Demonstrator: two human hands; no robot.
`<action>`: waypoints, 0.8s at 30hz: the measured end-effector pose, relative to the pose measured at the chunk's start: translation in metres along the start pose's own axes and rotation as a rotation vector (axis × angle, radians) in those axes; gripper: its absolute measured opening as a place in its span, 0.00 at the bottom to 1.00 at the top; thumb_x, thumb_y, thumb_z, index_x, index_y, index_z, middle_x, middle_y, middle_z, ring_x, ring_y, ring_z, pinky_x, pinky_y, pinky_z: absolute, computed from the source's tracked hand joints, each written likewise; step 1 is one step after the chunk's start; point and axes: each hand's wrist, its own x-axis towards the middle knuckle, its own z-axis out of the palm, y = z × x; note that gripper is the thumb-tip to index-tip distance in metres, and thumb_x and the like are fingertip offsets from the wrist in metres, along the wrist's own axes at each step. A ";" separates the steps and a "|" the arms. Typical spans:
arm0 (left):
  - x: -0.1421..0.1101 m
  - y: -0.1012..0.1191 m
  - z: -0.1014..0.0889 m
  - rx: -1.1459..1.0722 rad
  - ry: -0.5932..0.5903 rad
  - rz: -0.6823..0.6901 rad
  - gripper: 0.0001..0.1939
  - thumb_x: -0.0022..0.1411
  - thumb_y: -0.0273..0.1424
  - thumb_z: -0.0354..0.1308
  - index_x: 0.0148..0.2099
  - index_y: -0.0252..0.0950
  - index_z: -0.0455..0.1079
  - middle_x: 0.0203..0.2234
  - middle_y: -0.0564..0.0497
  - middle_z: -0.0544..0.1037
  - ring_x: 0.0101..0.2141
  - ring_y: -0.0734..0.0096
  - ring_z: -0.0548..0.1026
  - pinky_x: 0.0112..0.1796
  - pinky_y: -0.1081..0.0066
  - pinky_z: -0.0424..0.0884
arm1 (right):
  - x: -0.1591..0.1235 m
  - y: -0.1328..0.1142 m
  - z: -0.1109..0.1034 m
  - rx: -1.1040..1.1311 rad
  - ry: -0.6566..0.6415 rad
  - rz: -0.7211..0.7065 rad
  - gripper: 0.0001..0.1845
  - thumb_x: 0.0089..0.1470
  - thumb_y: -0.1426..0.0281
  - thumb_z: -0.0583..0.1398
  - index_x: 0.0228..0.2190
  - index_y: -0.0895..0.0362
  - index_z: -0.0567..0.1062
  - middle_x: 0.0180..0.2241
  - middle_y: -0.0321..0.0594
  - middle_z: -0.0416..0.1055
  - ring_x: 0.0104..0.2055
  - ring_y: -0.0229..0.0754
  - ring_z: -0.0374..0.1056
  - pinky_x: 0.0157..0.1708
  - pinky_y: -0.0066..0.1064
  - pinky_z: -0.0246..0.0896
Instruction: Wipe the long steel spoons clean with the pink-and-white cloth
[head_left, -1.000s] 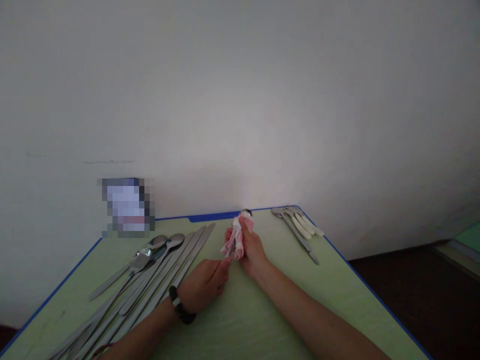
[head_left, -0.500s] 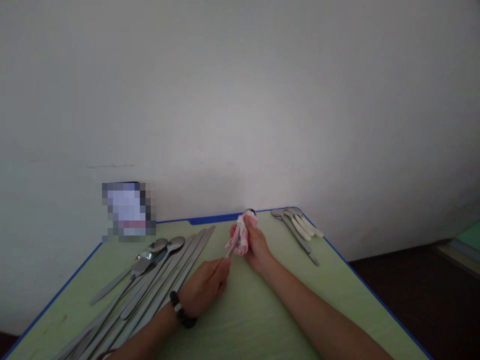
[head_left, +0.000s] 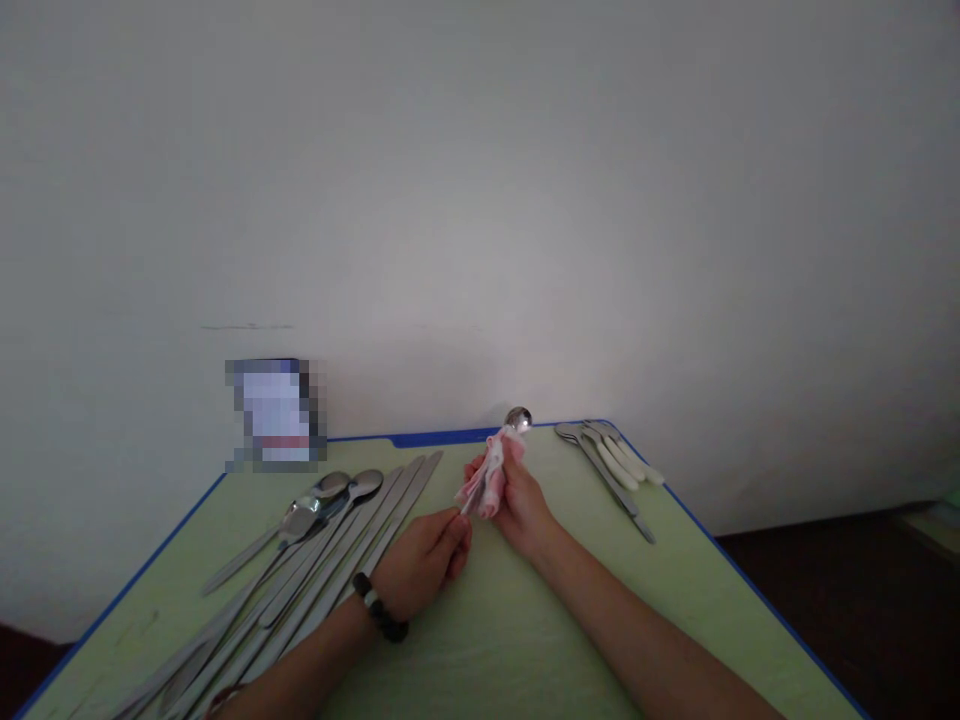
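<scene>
While the right hand (head_left: 529, 505) is closed around a pink and white cloth (head_left: 491, 480), its thumb lying along the upper side, the left hand (head_left: 420, 565) pinches the thin handle end of a metal spoon (head_left: 519, 419) between thumb and curled fingers; with the cloth as the clock's centre and twelve towards the wall (head_left: 480, 220), the spoon's shiny bowl sticks out at one o'clock, the left hand sits between seven and eight, and the right at about four; the spoon's middle is hidden in the folds.

A dark beaded bracelet (head_left: 381, 608) circles the left wrist; from eight to nine o'clock, metal knives (head_left: 394, 505) lie slanted on the pale green table (head_left: 480, 650), beside loose spoons (head_left: 302, 518) that overlap one another; the left forearm covers part of that group.

At three o'clock, white-handled forks (head_left: 621, 468) lie next to metal-handled cutlery (head_left: 611, 482); between nine and ten, a blurred-out device (head_left: 277, 415) leans by the wall; around four, beyond the table's blue edge, the floor (head_left: 832, 590) is dark.
</scene>
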 end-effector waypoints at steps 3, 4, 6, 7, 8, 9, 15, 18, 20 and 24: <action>0.000 0.001 0.000 -0.018 0.002 -0.004 0.19 0.63 0.44 0.39 0.26 0.38 0.58 0.15 0.57 0.62 0.16 0.75 0.59 0.18 0.75 0.56 | -0.004 0.006 0.004 -0.080 -0.028 -0.015 0.23 0.43 0.50 0.60 0.31 0.58 0.70 0.21 0.37 0.71 0.23 0.39 0.68 0.24 0.30 0.63; 0.000 0.001 0.000 -0.022 0.002 0.002 0.19 0.63 0.44 0.39 0.26 0.38 0.58 0.15 0.57 0.62 0.16 0.75 0.59 0.18 0.75 0.56 | -0.005 0.006 0.005 -0.099 -0.038 -0.020 0.24 0.43 0.50 0.60 0.31 0.59 0.70 0.21 0.38 0.71 0.22 0.38 0.67 0.23 0.30 0.63; 0.000 0.002 0.000 -0.037 0.001 0.017 0.19 0.63 0.44 0.40 0.26 0.39 0.59 0.15 0.57 0.63 0.16 0.74 0.60 0.19 0.75 0.56 | -0.006 0.006 0.005 -0.119 -0.058 -0.027 0.25 0.43 0.49 0.59 0.31 0.59 0.70 0.21 0.38 0.71 0.20 0.37 0.66 0.23 0.30 0.62; -0.001 0.003 0.000 -0.048 -0.001 0.023 0.19 0.62 0.44 0.41 0.26 0.39 0.59 0.15 0.56 0.63 0.16 0.74 0.60 0.19 0.75 0.56 | -0.005 0.005 0.005 -0.120 -0.070 -0.028 0.26 0.43 0.48 0.59 0.31 0.59 0.69 0.21 0.38 0.71 0.20 0.37 0.66 0.22 0.29 0.62; -0.001 0.004 0.000 -0.061 -0.001 0.023 0.19 0.62 0.44 0.41 0.26 0.39 0.59 0.15 0.56 0.63 0.16 0.74 0.60 0.19 0.75 0.56 | -0.005 0.004 0.005 -0.120 -0.083 -0.029 0.26 0.43 0.48 0.59 0.31 0.59 0.69 0.21 0.37 0.71 0.20 0.36 0.66 0.22 0.29 0.62; -0.002 0.005 0.000 -0.078 0.001 0.015 0.19 0.62 0.44 0.41 0.26 0.39 0.60 0.15 0.56 0.63 0.16 0.74 0.60 0.19 0.75 0.56 | -0.005 0.004 0.005 -0.121 -0.094 -0.030 0.26 0.43 0.48 0.59 0.31 0.59 0.69 0.21 0.37 0.70 0.20 0.36 0.65 0.22 0.29 0.62; -0.004 0.010 -0.001 -0.109 0.061 -0.047 0.20 0.59 0.46 0.46 0.22 0.39 0.61 0.12 0.58 0.58 0.13 0.76 0.55 0.17 0.76 0.51 | -0.003 -0.001 0.003 -0.196 -0.072 -0.033 0.23 0.44 0.49 0.58 0.27 0.58 0.68 0.18 0.36 0.69 0.16 0.35 0.63 0.17 0.26 0.59; -0.003 0.009 -0.001 -0.110 0.071 -0.029 0.20 0.59 0.46 0.47 0.21 0.39 0.61 0.10 0.58 0.58 0.13 0.75 0.56 0.18 0.76 0.51 | -0.002 -0.002 0.001 -0.273 -0.047 -0.066 0.23 0.43 0.50 0.59 0.28 0.58 0.68 0.17 0.34 0.68 0.15 0.35 0.62 0.15 0.25 0.57; -0.003 0.009 -0.001 -0.133 0.074 -0.024 0.20 0.59 0.46 0.47 0.21 0.39 0.61 0.10 0.58 0.58 0.13 0.76 0.56 0.17 0.76 0.51 | -0.002 -0.001 0.000 -0.370 -0.063 -0.083 0.23 0.44 0.50 0.58 0.28 0.58 0.67 0.16 0.33 0.68 0.14 0.34 0.61 0.14 0.24 0.56; -0.004 0.009 -0.001 -0.155 0.081 -0.049 0.20 0.60 0.45 0.46 0.22 0.39 0.60 0.10 0.58 0.59 0.12 0.77 0.56 0.16 0.77 0.51 | -0.004 0.003 -0.001 -0.609 -0.136 -0.147 0.22 0.49 0.50 0.54 0.26 0.57 0.67 0.14 0.31 0.64 0.13 0.33 0.58 0.14 0.24 0.52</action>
